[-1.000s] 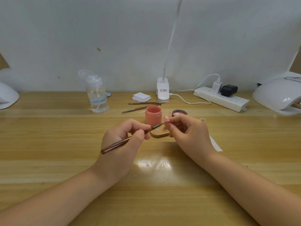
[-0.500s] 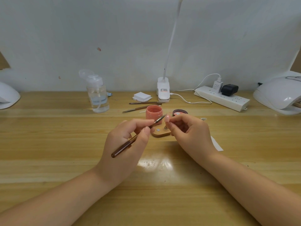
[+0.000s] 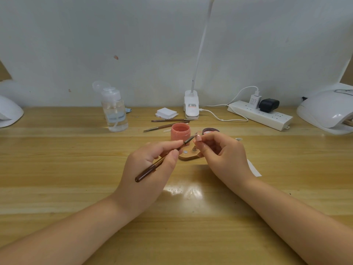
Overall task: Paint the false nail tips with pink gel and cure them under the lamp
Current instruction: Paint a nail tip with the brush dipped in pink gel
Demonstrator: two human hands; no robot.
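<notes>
My left hand (image 3: 152,165) grips a brown-handled brush (image 3: 152,167), its tip raised to a pale pink false nail tip (image 3: 199,138). My right hand (image 3: 223,153) pinches that nail tip, which seems to sit on a small stand. Below the two hands lies a wooden holder base (image 3: 188,156) with small round spots. An open pink gel jar (image 3: 180,131) stands just behind the brush tip, and its dark lid (image 3: 209,130) lies to the right. A white curing lamp (image 3: 328,109) sits at the far right edge of the table.
A clear pump bottle (image 3: 114,109), white wipes (image 3: 165,113), two spare brushes (image 3: 168,123), a clip desk lamp (image 3: 191,104), its cable and a power strip (image 3: 261,115) line the back. Another white lamp (image 3: 9,111) is at far left. A white paper strip (image 3: 253,168) lies beside my right wrist.
My left hand has lifted the brush tip from low beside the jar up to the nail tip. My right hand has stayed nearly still.
</notes>
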